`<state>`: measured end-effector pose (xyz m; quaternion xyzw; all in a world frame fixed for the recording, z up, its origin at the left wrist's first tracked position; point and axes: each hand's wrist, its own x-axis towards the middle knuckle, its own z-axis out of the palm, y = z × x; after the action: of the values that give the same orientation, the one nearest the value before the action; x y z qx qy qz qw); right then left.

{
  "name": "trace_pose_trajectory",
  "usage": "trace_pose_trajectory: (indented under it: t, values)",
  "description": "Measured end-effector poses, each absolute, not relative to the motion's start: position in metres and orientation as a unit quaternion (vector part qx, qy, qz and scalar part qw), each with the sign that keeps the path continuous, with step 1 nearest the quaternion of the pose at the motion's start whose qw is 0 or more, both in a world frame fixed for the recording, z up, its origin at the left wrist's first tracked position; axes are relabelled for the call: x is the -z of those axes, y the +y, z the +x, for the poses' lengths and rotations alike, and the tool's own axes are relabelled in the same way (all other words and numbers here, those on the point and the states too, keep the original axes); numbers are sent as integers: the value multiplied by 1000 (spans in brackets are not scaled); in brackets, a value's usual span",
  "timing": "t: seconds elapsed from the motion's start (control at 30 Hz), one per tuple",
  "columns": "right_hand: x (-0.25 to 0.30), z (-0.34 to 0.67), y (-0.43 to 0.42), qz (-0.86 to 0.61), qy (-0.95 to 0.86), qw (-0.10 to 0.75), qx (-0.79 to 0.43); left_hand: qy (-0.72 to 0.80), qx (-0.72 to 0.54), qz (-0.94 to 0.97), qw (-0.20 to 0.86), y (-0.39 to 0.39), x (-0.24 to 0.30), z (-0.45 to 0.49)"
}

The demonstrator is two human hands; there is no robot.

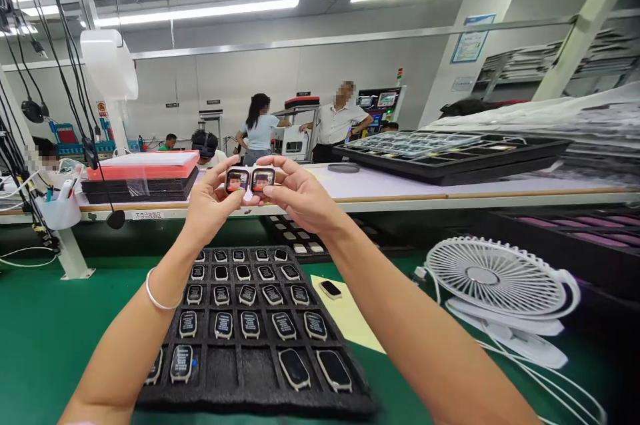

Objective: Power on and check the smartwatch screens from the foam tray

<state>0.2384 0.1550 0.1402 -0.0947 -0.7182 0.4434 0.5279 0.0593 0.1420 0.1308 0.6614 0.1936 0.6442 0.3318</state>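
Observation:
Two smartwatch bodies without straps are held up side by side, their lit screens facing me. My left hand [213, 197] grips the left smartwatch [237, 180] between thumb and fingers. The right smartwatch [263, 180] is pinched in my right hand [295, 193], with the thumb on its lower edge. Both screens show a small picture. Below my hands lies a black foam tray [240, 405] with rows of watch bodies, many showing lines of text. Two front compartments hold no watch. One more watch [330, 289] rests on a yellow sheet [345, 318] right of the tray.
A white fan [495, 278] with trailing cables stands at the right on the green mat [45, 345]. Ahead is a shelf [390, 188] carrying a black tray [450, 158] and red foam [145, 165]. Cables hang at the left. Several people are in the background.

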Motion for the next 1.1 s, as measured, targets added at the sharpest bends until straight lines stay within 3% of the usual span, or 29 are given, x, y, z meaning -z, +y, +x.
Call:
trace_pose_trajectory:
  t: [0.47, 1.1]
  values:
    - [28, 226, 150, -163, -596, 485, -618, 353, -558, 564, 495, 122, 15, 44]
    - [62, 234, 146, -202, -571, 451, -655, 387, -510, 557, 529, 115, 45, 44]
